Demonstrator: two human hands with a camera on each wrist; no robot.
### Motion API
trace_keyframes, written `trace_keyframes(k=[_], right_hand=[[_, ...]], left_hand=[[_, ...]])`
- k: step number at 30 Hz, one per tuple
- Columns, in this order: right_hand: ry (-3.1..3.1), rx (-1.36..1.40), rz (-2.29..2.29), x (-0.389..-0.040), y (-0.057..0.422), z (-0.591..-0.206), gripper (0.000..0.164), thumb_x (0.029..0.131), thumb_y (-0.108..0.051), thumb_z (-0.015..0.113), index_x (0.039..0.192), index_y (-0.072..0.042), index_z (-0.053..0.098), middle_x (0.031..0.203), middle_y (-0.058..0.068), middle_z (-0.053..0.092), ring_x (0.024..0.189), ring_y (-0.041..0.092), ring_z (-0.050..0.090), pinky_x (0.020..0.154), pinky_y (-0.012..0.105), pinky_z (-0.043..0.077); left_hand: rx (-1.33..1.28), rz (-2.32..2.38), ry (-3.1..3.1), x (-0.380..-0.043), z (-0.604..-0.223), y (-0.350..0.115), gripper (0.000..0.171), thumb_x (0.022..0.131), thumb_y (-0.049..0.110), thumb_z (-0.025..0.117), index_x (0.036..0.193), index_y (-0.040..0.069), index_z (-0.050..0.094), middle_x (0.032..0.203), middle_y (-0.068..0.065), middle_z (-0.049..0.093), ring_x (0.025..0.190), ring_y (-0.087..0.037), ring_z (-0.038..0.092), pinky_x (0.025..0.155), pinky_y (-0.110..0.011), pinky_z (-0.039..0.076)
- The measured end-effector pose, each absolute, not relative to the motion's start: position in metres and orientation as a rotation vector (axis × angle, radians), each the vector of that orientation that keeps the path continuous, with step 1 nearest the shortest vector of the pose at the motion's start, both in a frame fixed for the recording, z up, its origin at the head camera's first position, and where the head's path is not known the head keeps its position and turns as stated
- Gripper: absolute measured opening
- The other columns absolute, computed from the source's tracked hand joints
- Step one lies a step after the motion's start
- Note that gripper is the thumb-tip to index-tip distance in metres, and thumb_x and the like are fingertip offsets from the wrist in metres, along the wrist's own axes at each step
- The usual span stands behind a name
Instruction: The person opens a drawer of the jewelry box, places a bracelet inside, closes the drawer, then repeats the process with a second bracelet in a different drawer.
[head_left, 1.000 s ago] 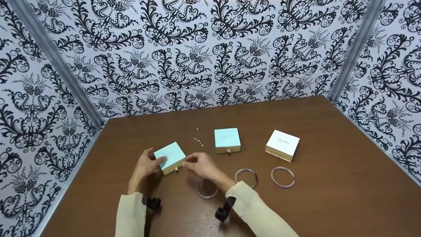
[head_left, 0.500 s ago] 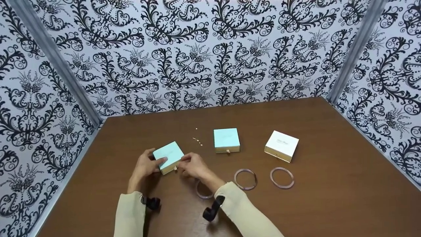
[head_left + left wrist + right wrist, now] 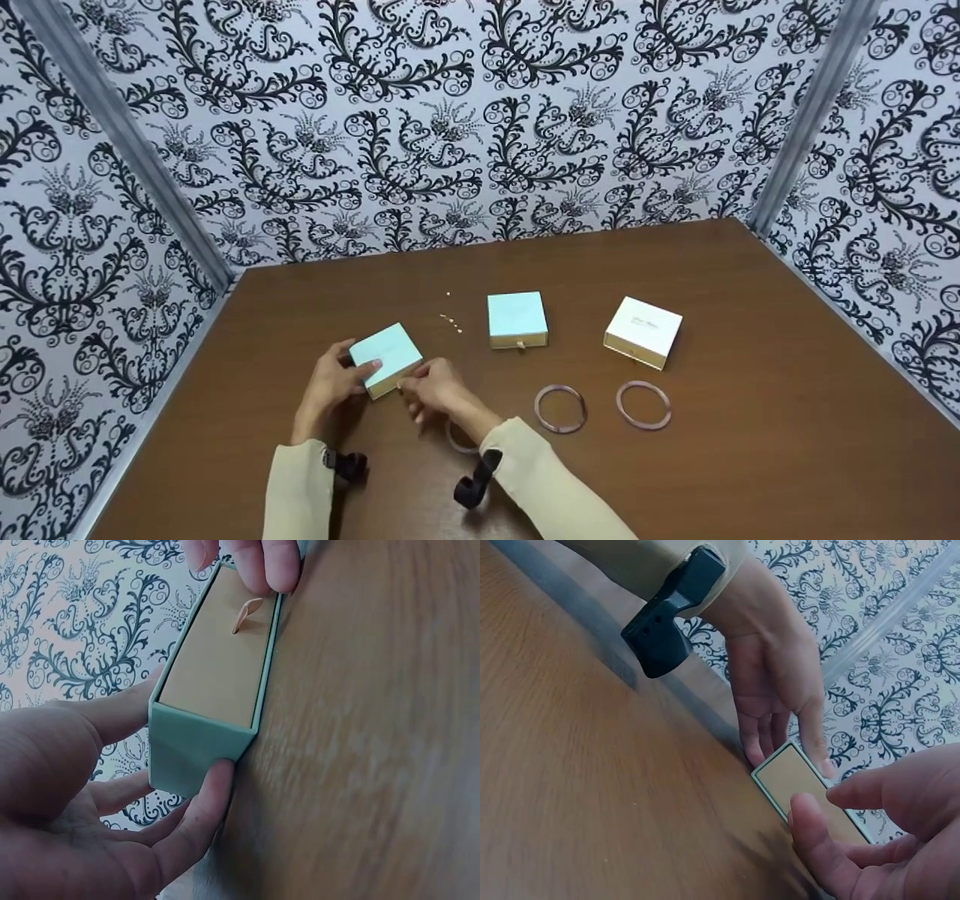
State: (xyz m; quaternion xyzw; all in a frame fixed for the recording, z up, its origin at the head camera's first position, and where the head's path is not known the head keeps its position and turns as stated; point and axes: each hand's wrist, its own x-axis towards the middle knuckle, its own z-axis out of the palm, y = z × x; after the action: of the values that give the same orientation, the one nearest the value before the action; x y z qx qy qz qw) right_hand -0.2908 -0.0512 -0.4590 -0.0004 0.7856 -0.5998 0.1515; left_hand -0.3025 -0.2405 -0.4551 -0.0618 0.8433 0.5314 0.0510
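In the head view, my left hand (image 3: 328, 384) holds a mint-coloured drawer box (image 3: 391, 346) on the table, its thumb lying on the lid. The left wrist view shows fingers around the box's end. A small ribbon pull tab (image 3: 247, 613) sticks out of the tan drawer front (image 3: 217, 660); the drawer looks pushed in. My right hand (image 3: 441, 390) is at the drawer front. Its thumb (image 3: 807, 814) and forefinger stand close together there, but the left wrist view shows the tab free of its fingertips. Partly behind the right hand lies a purplish bangle (image 3: 459, 442).
Further right stand a second mint box (image 3: 517, 315) and a white box (image 3: 643, 330). Two more bangles, a middle bangle (image 3: 560, 429) and a right bangle (image 3: 643, 426), lie before them. Several tiny gold pieces (image 3: 451, 322) lie behind the held box. Patterned walls (image 3: 480, 150) enclose the table.
My right hand has shifted a little left and toward me, from the box's right corner to near the pull tab. The left hand and the box have barely moved.
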Motion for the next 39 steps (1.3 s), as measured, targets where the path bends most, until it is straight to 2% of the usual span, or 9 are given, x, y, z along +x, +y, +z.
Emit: trace_keyframes(k=[5, 15, 20, 27, 39], right_hand=[[2.251, 0.008, -1.724, -0.2919, -0.0533, -0.4625, 0.022, 0.094, -0.015, 0.07, 0.106, 0.002, 0.067, 0.057, 0.005, 0.059, 0.038, 0.012, 0.054, 0.042, 0.029, 0.054], [2.267, -0.02, -1.712, -0.2898, -0.0571, -0.4672, 0.014, 0.095, -0.016, 0.068, 0.097, -0.002, 0.073, 0.054, 0.004, 0.054, 0.035, 0.013, 0.052, 0.041, 0.031, 0.054], [2.304, -0.062, -1.696, -0.288, -0.0564, -0.4665, 0.015, 0.095, -0.015, 0.068, 0.093, -0.003, 0.076, 0.053, 0.005, 0.053, 0.035, 0.013, 0.051, 0.042, 0.033, 0.054], [2.384, -0.078, -1.674, -0.29, -0.0558, -0.4667, 0.014, 0.093, -0.014, 0.072, 0.085, -0.002, 0.075, 0.052, 0.003, 0.051, 0.037, 0.013, 0.048, 0.037, 0.031, 0.05], [2.439, -0.018, -1.618, -0.2928, -0.0599, -0.4673, 0.013, 0.092, -0.015, 0.073, 0.082, -0.009, 0.079, 0.058, 0.004, 0.061, 0.039, 0.011, 0.051, 0.036, 0.024, 0.047]], left_hand=[[-0.2, 1.636, 2.549, -0.3028, -0.4571, -0.2402, 0.08, 0.095, 0.021, 0.07, 0.156, -0.001, 0.024, 0.157, -0.035, 0.026, 0.111, -0.033, 0.063, 0.086, -0.037, 0.059], [-0.22, 1.654, 2.556, -0.3026, -0.4608, -0.24, 0.077, 0.095, 0.018, 0.07, 0.155, -0.001, 0.026, 0.154, -0.034, 0.032, 0.11, -0.032, 0.06, 0.077, -0.031, 0.058], [-0.216, 1.694, 2.535, -0.3025, -0.4605, -0.239, 0.076, 0.095, 0.015, 0.07, 0.155, -0.003, 0.026, 0.152, -0.034, 0.036, 0.112, -0.033, 0.061, 0.077, -0.032, 0.058], [-0.194, 1.649, 2.569, -0.3046, -0.458, -0.2356, 0.076, 0.096, 0.019, 0.07, 0.155, -0.002, 0.027, 0.152, -0.035, 0.036, 0.114, -0.036, 0.06, 0.078, -0.034, 0.058], [-0.197, 1.632, 2.582, -0.3015, -0.4565, -0.237, 0.076, 0.096, 0.019, 0.069, 0.156, -0.001, 0.026, 0.154, -0.034, 0.032, 0.113, -0.036, 0.06, 0.076, -0.032, 0.058]])
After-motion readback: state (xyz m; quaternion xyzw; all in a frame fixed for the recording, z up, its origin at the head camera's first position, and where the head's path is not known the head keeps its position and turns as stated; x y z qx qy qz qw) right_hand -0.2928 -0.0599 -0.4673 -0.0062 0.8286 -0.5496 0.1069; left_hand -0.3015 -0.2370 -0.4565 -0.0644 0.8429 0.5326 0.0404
